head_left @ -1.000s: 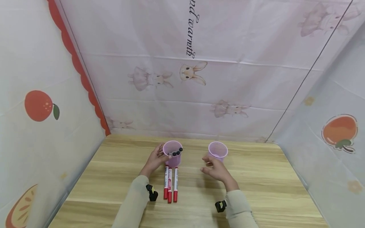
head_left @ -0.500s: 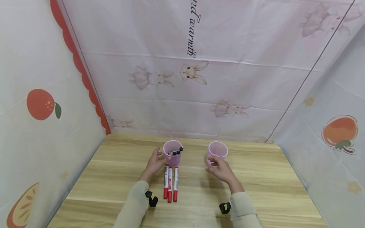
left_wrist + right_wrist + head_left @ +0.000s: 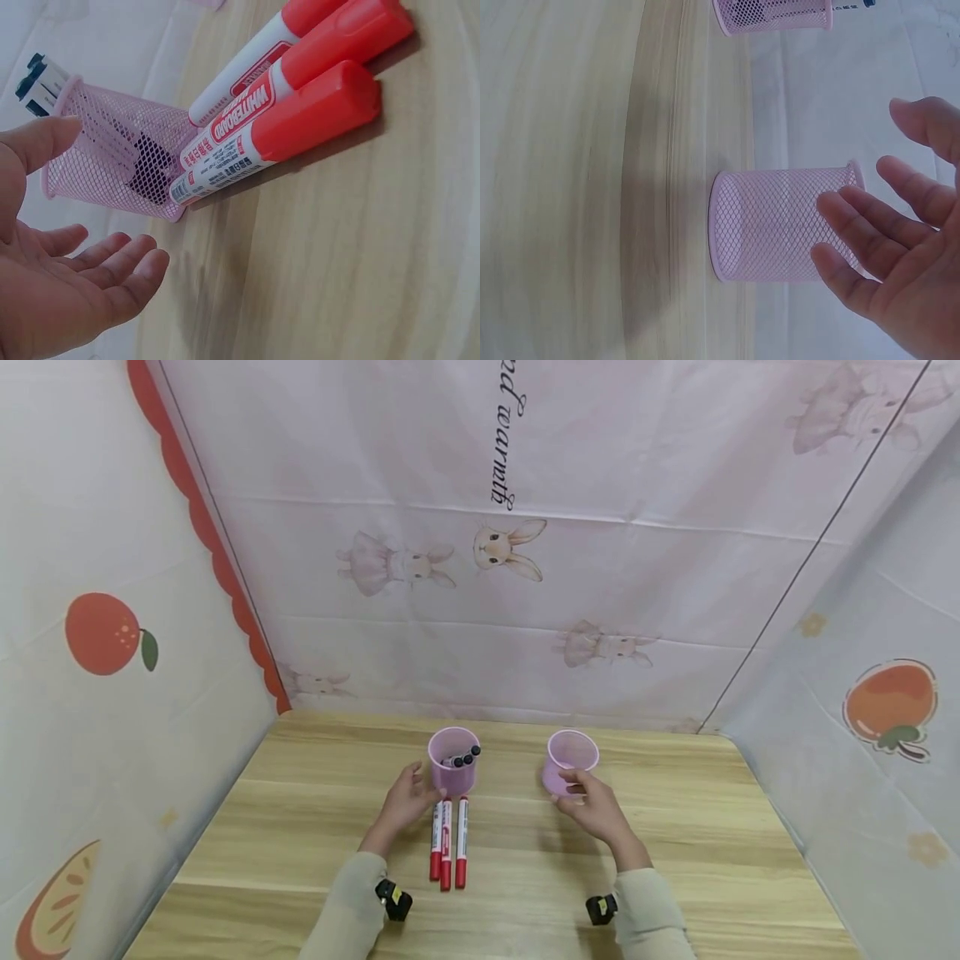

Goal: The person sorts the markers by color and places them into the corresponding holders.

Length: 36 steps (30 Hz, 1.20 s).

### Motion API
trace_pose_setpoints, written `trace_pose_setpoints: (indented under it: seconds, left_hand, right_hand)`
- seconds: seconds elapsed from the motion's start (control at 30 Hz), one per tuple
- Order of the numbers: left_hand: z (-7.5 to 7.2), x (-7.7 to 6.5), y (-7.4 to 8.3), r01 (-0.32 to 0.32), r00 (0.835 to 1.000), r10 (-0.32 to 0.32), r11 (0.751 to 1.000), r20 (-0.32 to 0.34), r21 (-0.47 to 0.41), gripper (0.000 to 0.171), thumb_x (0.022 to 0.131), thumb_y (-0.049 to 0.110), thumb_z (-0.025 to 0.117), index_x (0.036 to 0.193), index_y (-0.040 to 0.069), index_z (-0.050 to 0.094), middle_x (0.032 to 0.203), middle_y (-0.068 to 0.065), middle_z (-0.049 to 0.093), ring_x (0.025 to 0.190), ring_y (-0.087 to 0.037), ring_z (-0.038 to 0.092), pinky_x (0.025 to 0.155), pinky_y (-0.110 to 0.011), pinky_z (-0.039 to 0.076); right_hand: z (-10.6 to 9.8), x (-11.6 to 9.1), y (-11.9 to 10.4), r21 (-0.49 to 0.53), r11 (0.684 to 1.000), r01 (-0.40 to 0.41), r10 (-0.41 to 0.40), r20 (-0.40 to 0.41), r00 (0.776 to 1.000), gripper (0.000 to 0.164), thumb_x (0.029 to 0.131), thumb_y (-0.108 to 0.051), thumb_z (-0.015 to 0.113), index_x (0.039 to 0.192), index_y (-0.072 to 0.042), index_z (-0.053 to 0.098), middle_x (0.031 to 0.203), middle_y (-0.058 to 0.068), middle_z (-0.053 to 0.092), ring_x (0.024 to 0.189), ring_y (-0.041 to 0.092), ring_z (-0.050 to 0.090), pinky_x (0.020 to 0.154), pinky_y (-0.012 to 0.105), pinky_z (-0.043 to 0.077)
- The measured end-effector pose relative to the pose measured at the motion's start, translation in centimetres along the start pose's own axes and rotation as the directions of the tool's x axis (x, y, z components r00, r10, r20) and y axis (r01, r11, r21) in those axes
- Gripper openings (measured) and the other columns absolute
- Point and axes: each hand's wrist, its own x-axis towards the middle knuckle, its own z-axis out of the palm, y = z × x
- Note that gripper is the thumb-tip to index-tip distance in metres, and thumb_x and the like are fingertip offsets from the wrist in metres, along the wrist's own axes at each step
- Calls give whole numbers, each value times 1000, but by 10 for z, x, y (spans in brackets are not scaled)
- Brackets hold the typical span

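Two pink mesh pen cups stand upright toward the back of the table. The left cup (image 3: 454,784) holds several black-capped markers (image 3: 45,84), their caps leaning at its rim. Beside its left front is my left hand (image 3: 405,802), fingers relaxed and thumb spread, holding nothing. Three red-capped whiteboard markers (image 3: 446,847) lie side by side in front of that cup, caps toward me. My right hand (image 3: 597,808) hovers at the front of the right cup (image 3: 780,225), its fingers loosely bent and apart, gripping nothing. Only mesh shows inside that cup.
The wooden table (image 3: 517,893) extends to both sides and in front of the cups. A printed fabric sheet (image 3: 637,568) with rabbits rises behind it, and fruit-patterned sheets (image 3: 885,818) stand at left and right. Each wrist carries a small black camera (image 3: 602,909).
My left hand has drawn slightly back toward me, its thumb dropping from the left cup's rim. My right hand has shifted to the right along the front of the right cup. Cups and markers stay put.
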Motion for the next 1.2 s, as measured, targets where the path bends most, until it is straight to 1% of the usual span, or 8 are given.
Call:
trace_pose_setpoints:
  seconds: [0.2,0.33,0.53,0.7,0.8,1.0,1.13,1.2]
  left_hand:
    - [-1,-6,-2,33,999,-33,999,-7,20,76,83,20,69,142,-1,27,137,-29,36,120,-46,40,94,-55,38]
    - [-1,-9,-4,34,999,-34,998,-10,48,73,84,19,69,141,-3,30,136,-29,37,120,-46,40,94,-54,39]
    - [-2,-14,-7,16,1000,-14,998,-18,67,72,80,14,71,138,-7,33,133,-32,39,118,-46,42,94,-53,38]
    - [-1,-21,-9,0,999,4,992,-32,124,68,78,14,72,133,-9,39,128,-33,44,115,-46,44,92,-55,39]
    - [0,-24,-9,-2,999,9,988,-44,156,66,77,15,73,131,-9,42,125,-33,46,113,-46,46,91,-55,40]
    - [3,-28,-9,0,998,12,984,-66,179,65,76,14,74,129,-9,44,122,-32,49,110,-45,48,90,-54,41]
    - [5,-29,-10,21,996,-6,988,-93,152,61,77,13,73,128,-7,46,124,-31,49,112,-43,48,91,-52,42]
    - [6,-30,-10,22,994,-6,989,-110,144,59,77,13,72,127,-7,47,123,-30,50,112,-42,49,91,-51,42]
  right_hand:
    - [-4,-2,2,-33,999,2,-3,-23,1000,38,79,-3,68,115,3,57,112,22,59,100,35,58,83,51,46]
    - [-8,-3,5,-35,999,7,-9,-51,999,39,79,-1,68,116,5,56,111,22,60,98,36,58,81,53,46]
    - [-13,-5,9,-58,998,23,-28,-91,995,41,78,-2,68,116,7,55,111,23,59,96,36,58,79,53,47]
    - [-17,-7,11,-67,997,-23,15,-121,993,40,79,-4,69,116,6,55,111,23,59,95,34,58,80,52,47]
    - [-18,-7,13,-63,997,-52,40,-185,982,38,79,-5,69,113,4,57,104,20,62,91,31,60,78,49,48]
    - [-16,-2,24,-17,996,-82,71,-335,940,35,80,-8,70,111,3,58,97,15,63,84,28,61,73,39,47]
    - [-13,1,31,35,997,-65,73,-375,924,40,79,-8,72,114,4,55,98,16,61,84,27,60,69,29,46]
    - [-12,3,34,69,996,-58,80,-380,922,44,78,-8,72,116,4,53,102,17,59,87,27,58,69,29,46]
